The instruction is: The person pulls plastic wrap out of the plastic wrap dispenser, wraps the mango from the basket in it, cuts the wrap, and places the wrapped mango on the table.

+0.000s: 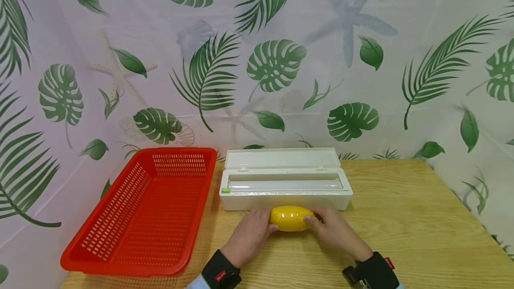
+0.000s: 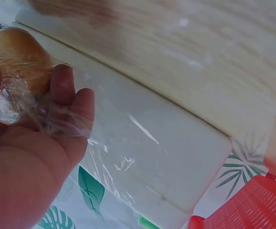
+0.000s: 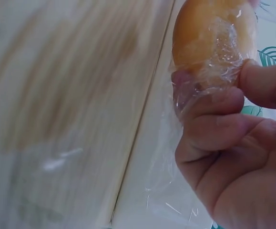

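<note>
From the head view I have both forearms angled inward from the lower edge, black wristbands (image 1: 222,271) on each, hands meeting at a smooth yellow oblong object (image 1: 291,218). It lies sideways between them, just in front of the white box (image 1: 287,202) on the wooden tabletop (image 1: 417,217). The left hand (image 1: 250,234) is partly closed, bent fingers and thumb holding the left end; the right hand (image 1: 336,232) is closed tighter, thumb pressing its end against curled fingers. My wrist views show clear film (image 3: 219,52) wrapped round the object and crumpled at the fingers.
</note>
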The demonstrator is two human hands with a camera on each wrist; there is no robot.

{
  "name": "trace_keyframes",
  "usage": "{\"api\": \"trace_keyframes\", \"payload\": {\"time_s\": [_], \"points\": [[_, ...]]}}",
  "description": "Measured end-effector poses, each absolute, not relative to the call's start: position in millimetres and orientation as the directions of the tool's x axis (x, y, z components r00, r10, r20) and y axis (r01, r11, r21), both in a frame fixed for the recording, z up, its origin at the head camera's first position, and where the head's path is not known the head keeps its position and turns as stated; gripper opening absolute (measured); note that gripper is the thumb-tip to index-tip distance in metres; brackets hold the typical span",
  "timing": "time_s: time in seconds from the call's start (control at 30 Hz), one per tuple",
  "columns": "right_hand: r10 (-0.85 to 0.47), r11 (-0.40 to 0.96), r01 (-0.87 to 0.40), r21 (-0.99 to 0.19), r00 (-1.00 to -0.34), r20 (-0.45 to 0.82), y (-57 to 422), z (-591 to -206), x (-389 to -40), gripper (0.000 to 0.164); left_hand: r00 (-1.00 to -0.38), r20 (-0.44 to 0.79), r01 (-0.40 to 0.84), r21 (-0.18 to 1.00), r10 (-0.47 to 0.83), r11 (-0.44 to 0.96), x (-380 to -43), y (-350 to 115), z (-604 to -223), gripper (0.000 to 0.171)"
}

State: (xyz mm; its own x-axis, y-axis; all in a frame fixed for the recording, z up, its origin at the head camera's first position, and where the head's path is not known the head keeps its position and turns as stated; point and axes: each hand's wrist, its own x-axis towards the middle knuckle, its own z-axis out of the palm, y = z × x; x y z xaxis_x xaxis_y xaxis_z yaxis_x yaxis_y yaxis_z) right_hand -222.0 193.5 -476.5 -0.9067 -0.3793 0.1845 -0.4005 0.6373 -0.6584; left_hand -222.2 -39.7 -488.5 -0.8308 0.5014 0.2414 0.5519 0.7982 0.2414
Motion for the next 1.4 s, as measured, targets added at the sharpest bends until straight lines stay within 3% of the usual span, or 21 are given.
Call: {"api": "trace_keyframes", "payload": {"time_s": [0.13, 0.47, 0.87, 1.03, 1.27, 1.4], "points": [[-0.375, 0.639, -0.393, -0.661, -0.910, 0.179, 193.2, -477.2, -222.8, 0.027, -0.830, 0.260, 0.552, 0.254, 0.494, 0.794, -223.7, -40.7, -489.0, 0.041], [-0.380, 0.623, -0.387, -0.680, -0.909, 0.170, 191.5, -477.6, -222.3, 0.029, -0.815, 0.286, 0.556, 0.142, 0.503, 0.819, -222.9, -41.4, -490.1, 0.046], [-0.392, 0.597, -0.326, -0.733, -0.916, 0.088, 192.2, -478.5, -222.1, 0.028, -0.819, 0.316, 0.550, 0.195, 0.479, 0.812, -221.2, -40.0, -492.4, 0.044], [-0.388, 0.613, -0.355, -0.706, -0.914, 0.123, 190.8, -477.0, -219.9, 0.034, -0.812, 0.279, 0.580, 0.274, 0.513, 0.767, -221.0, -43.9, -489.9, 0.041], [-0.386, 0.604, -0.384, -0.698, -0.908, 0.165, 188.6, -474.9, -216.7, 0.039, -0.789, 0.269, 0.609, 0.231, 0.552, 0.759, -221.4, -47.7, -489.1, 0.058], [-0.385, 0.596, -0.423, -0.683, -0.896, 0.219, 188.2, -474.3, -215.9, 0.039, -0.786, 0.272, 0.612, 0.212, 0.556, 0.762, -222.3, -46.7, -490.8, 0.060]]}}
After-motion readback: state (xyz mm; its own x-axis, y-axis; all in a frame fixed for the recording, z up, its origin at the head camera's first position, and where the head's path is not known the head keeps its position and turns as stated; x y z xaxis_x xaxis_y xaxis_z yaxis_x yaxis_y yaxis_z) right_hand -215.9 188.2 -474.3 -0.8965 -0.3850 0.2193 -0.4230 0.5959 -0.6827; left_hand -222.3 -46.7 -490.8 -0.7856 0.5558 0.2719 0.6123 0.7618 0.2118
